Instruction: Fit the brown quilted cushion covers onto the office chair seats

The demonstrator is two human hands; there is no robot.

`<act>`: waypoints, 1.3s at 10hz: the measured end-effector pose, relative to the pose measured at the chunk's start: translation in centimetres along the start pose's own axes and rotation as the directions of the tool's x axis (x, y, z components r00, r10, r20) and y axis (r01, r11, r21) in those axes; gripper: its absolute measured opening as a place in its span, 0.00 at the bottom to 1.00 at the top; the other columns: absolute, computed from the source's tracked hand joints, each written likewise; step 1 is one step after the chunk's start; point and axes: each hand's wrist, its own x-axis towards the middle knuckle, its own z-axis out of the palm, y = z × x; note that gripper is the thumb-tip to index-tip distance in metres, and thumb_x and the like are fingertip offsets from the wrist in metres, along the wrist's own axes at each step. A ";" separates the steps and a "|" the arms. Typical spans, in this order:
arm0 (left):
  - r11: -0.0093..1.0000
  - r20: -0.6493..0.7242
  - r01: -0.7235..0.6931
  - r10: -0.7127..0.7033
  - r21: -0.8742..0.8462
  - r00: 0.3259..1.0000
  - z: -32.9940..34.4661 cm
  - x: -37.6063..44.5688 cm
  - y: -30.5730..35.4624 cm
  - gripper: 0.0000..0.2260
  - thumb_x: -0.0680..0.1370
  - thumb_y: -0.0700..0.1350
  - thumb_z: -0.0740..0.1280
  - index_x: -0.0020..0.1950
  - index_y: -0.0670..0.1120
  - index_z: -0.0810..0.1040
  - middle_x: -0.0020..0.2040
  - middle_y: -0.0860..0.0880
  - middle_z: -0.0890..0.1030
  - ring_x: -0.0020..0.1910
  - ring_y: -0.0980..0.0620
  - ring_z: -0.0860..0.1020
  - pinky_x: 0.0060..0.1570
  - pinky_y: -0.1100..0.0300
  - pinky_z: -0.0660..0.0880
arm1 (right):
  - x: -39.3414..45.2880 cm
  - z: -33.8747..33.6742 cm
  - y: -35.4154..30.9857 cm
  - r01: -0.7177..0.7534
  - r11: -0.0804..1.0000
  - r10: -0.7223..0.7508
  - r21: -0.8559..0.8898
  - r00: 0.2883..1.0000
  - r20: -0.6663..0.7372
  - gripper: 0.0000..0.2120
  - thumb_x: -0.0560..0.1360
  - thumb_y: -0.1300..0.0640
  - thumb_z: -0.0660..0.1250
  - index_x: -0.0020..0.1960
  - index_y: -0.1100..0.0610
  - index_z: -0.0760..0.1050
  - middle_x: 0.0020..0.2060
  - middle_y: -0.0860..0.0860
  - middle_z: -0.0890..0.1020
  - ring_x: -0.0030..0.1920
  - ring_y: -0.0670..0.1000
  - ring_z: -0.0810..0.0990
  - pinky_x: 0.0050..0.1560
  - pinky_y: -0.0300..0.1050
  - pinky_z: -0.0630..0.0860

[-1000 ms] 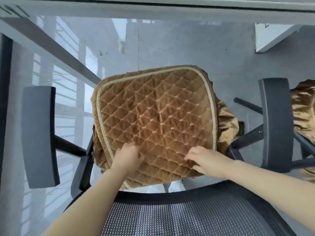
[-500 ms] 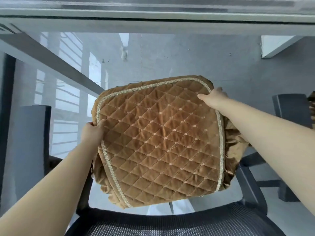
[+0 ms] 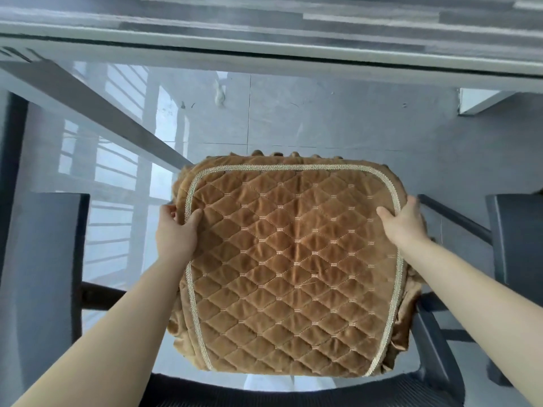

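Observation:
A brown quilted cushion cover (image 3: 293,259) with pale braid trim lies spread over the office chair seat, filling the middle of the head view. The seat itself is hidden under it. My left hand (image 3: 176,230) grips the cover's left edge, thumb on the braid. At the right edge, my right hand (image 3: 405,221) holds the cover with its fingers curled over the side. The cover's gathered skirt hangs down at the right and at the front corners.
Dark armrests stand at the left (image 3: 44,274) and right (image 3: 517,245) of the seat. The chair's mesh backrest top (image 3: 264,395) curves along the bottom edge. A grey desk edge (image 3: 264,54) crosses above, over glossy grey floor tiles (image 3: 323,118).
Both hands slid from the cover's rear edge out to its sides, then settled level on the left and right edges. The cover now sits squarer and straighter on the seat.

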 end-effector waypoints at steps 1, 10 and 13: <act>1.000 -0.021 0.008 -0.008 0.001 1.000 -0.3 -0.3 -0.6 0.22 0.76 0.52 0.71 0.64 0.44 0.71 0.55 0.48 0.76 0.54 0.46 0.76 0.53 0.53 0.71 | -0.2 0.7 0.1 -0.004 1.000 0.005 -0.002 0.999 0.033 0.31 0.79 0.52 0.63 0.76 0.58 0.53 0.70 0.61 0.68 0.68 0.64 0.70 0.64 0.56 0.69; 0.964 0.044 -0.110 0.103 0.242 0.994 -0.7 -1.1 -2.1 0.18 0.81 0.49 0.62 0.65 0.38 0.68 0.62 0.37 0.75 0.61 0.36 0.73 0.55 0.48 0.67 | -2.9 2.2 1.2 0.285 0.893 -0.277 -0.349 0.958 0.074 0.34 0.81 0.53 0.57 0.78 0.60 0.41 0.75 0.63 0.54 0.68 0.65 0.68 0.63 0.59 0.70; 0.873 0.369 -0.252 0.091 0.417 0.925 -4.3 -9.4 -3.9 0.33 0.79 0.46 0.63 0.81 0.47 0.50 0.80 0.47 0.55 0.77 0.44 0.59 0.73 0.45 0.62 | -11.7 -0.8 5.0 0.357 0.880 -0.282 -0.314 0.924 0.258 0.34 0.80 0.51 0.59 0.79 0.58 0.45 0.76 0.61 0.58 0.73 0.62 0.63 0.71 0.58 0.65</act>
